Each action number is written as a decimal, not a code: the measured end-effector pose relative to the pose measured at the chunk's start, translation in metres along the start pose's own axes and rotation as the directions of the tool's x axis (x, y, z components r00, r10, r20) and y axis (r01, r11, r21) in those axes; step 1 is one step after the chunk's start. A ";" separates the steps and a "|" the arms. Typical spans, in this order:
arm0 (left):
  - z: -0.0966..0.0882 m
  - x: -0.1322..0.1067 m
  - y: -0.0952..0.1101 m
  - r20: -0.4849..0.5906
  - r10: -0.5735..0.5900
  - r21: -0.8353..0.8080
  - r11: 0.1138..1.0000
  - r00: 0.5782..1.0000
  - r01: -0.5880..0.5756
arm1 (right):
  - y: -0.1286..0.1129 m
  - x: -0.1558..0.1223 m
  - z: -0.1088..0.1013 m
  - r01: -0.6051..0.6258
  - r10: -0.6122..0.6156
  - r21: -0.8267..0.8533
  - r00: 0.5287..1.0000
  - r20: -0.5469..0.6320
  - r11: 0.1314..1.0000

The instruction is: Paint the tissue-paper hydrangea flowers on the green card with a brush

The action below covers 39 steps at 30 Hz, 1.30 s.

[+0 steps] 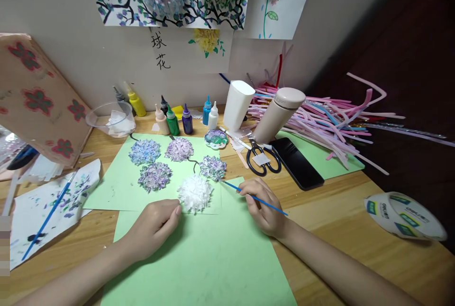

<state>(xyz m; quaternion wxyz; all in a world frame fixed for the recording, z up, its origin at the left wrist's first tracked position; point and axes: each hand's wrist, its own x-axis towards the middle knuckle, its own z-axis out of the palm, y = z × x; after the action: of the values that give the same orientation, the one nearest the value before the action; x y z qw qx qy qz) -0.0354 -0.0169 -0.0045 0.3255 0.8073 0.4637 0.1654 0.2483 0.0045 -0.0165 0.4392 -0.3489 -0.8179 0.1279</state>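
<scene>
My right hand [265, 209] is closed on a thin blue paintbrush [275, 207], whose tip points left at a purple-and-green painted paper flower [213, 167]. Resting on the green paper [199, 258], my left hand [152, 228] has curled fingers, and its thumb touches the white unpainted paper flower [195, 193]. Three more painted paper flowers [154, 175] lie on a second green sheet [113, 187] beyond. A small flower-shaped paint palette [216, 139] sits behind them.
Several paint bottles [177, 119] line the wall beside a clear plastic bowl [108, 119]. Scissors [261, 157], a black phone [296, 163], a white cup [238, 104], a beige flask [279, 114] and a pile of pipe cleaners [330, 116] lie right. A spare brush [48, 216] rests on stained paper at left.
</scene>
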 end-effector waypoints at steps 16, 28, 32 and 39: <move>0.001 0.000 -0.002 0.000 0.009 0.003 1.000 1.000 -0.009 | 0.001 -0.002 -0.002 0.012 -0.006 0.075 0.997 -0.076 0.997; 0.001 0.002 -0.002 -0.001 0.009 -0.003 1.000 1.000 -0.009 | 0.001 -0.002 -0.002 0.067 -0.065 0.066 0.997 -0.042 0.996; 0.001 0.001 -0.002 -0.003 0.025 -0.004 1.000 1.000 -0.025 | -0.001 -0.002 -0.002 0.093 -0.091 0.067 0.995 -0.033 0.993; 0.001 0.001 -0.004 -0.001 0.015 -0.009 1.000 1.000 -0.015 | 0.002 -0.002 0.002 0.020 -0.020 0.035 1.000 0.002 0.999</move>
<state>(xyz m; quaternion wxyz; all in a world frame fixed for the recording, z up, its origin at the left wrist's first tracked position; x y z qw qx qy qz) -0.0369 -0.0152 -0.0077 0.3275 0.8092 0.4571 0.1703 0.2486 0.0048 -0.0198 0.4457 -0.3328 -0.8195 0.1381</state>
